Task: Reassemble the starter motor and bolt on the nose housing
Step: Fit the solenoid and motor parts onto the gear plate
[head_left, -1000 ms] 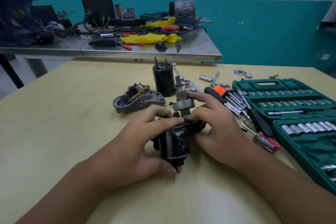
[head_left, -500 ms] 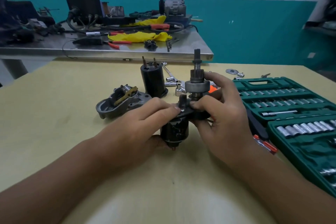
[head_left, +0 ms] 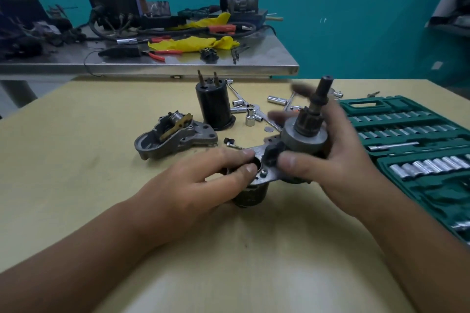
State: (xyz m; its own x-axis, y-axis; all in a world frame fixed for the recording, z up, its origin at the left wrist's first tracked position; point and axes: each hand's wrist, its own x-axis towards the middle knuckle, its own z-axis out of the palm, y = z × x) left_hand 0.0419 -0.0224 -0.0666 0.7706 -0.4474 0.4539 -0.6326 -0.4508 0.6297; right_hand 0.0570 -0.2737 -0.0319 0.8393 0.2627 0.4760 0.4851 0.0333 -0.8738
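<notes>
— Head view: where was the starter motor (head_left: 269, 160), and how held?

— Stood upright on the yellow desk (head_left: 76, 185), shaft end up, between both hands. Left hand (head_left: 203, 183) wrapped round the dark body low down, fingertips up on the mounting plate. Right hand (head_left: 338, 160) closed round the drive assembly (head_left: 302, 134) from the far side, thumb pressed on the black piece at the plate.

— Likely feel?

— Judged heavy and rigid, all metal, probably greasy, so apt to slip. Best gripped at the round body and the broad collar, not by the thin shaft (head_left: 323, 94); top-heavy once let go.

— And the nose housing (head_left: 175, 140)?

— Lay apart to the left on the desk, open side up, untouched, with the black solenoid (head_left: 215, 107) upright just behind. Cast aluminium by the look: stiff, light enough for one hand, best taken by the outer wall. Bolts not clearly picked out among the loose sockets (head_left: 251, 117); socket set (head_left: 412, 150) open at the right.
</notes>
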